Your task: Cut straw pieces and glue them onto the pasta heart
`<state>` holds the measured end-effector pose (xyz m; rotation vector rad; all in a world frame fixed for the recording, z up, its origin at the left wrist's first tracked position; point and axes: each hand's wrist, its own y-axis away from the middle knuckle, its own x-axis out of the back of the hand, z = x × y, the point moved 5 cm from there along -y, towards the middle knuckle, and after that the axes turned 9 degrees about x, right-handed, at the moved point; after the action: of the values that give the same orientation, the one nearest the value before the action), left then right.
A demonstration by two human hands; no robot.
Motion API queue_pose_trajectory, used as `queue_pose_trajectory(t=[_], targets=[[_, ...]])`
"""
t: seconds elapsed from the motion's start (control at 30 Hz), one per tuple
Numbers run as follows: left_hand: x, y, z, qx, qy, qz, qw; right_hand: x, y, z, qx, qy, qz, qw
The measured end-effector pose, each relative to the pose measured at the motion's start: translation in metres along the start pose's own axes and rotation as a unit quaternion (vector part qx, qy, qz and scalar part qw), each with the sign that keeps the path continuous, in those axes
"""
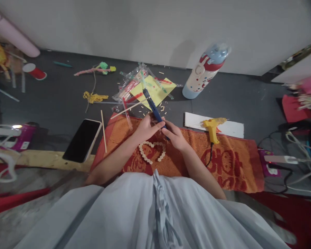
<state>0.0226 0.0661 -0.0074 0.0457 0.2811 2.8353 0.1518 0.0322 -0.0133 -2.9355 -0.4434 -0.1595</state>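
A dark blue cutter-like tool (pixel 153 106) is held over the orange-red towel (pixel 235 162), its tip pointing up and left. My left hand (pixel 149 128) is closed round its lower part. The fingers of my right hand (pixel 175 135) are bent against the tool's lower end from the right side. Below my hands, a heart outline of small pale pieces (pixel 142 154) lies on the towel, with a gap at its bottom point. A thin wooden stick (pixel 126 110) lies left of the tool. Small cut bits (pixel 162 108) lie around a yellow paper (pixel 159 90).
A phone (pixel 82 140) lies at the left beside another stick (pixel 103 131). A yellow glue gun (pixel 213 128) rests on a white board (pixel 234 129) to the right. Behind stands a bottle (pixel 204 74). Plastic wrappers (pixel 126 86) and yellow yarn (pixel 95 97) lie further back.
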Motion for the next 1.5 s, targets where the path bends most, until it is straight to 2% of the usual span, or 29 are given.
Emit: queue_pose_trajectory(t=[0.4, 0.7, 0.83, 1.0, 1.07, 1.13, 1.23, 1.27, 1.33, 1.4, 1.5], targets=[[0.003, -0.001, -0.005, -0.013, -0.044, 0.041, 0.998, -0.001, -0.001, 0.004, -0.026, -0.005, 0.003, 1.0], [0.002, 0.001, -0.005, 0.017, -0.052, 0.065, 0.996, 0.001, -0.001, 0.004, -0.022, -0.015, 0.009, 1.0], [0.001, 0.0, -0.004, 0.018, -0.052, 0.068, 0.996, 0.0, -0.001, 0.003, -0.025, -0.018, 0.005, 1.0], [0.002, 0.001, 0.002, 0.023, -0.05, 0.045, 0.997, 0.001, -0.001, 0.006, -0.031, -0.028, 0.039, 0.998], [0.006, 0.003, 0.008, 0.015, -0.092, 0.051, 0.994, 0.003, -0.001, 0.006, -0.027, -0.021, 0.047, 0.998], [0.014, 0.006, 0.018, -0.007, -0.205, 0.103, 0.973, 0.007, 0.0, 0.006, -0.033, 0.003, 0.047, 0.998], [0.031, 0.009, 0.035, -0.06, -0.389, 0.221, 0.893, 0.011, 0.001, 0.004, -0.043, 0.056, 0.038, 0.997], [0.037, 0.011, 0.041, -0.098, -0.418, 0.261, 0.864, 0.012, 0.001, 0.003, -0.04, 0.072, 0.033, 0.996], [0.045, 0.011, 0.046, -0.153, -0.45, 0.304, 0.826, 0.012, 0.001, 0.001, -0.029, 0.094, 0.022, 0.995], [0.051, 0.007, 0.044, -0.163, -0.471, 0.301, 0.813, 0.01, 0.002, -0.002, -0.023, 0.097, 0.011, 0.995], [0.058, 0.003, 0.037, -0.139, -0.483, 0.283, 0.817, 0.006, 0.002, -0.005, -0.029, 0.078, -0.018, 0.996]])
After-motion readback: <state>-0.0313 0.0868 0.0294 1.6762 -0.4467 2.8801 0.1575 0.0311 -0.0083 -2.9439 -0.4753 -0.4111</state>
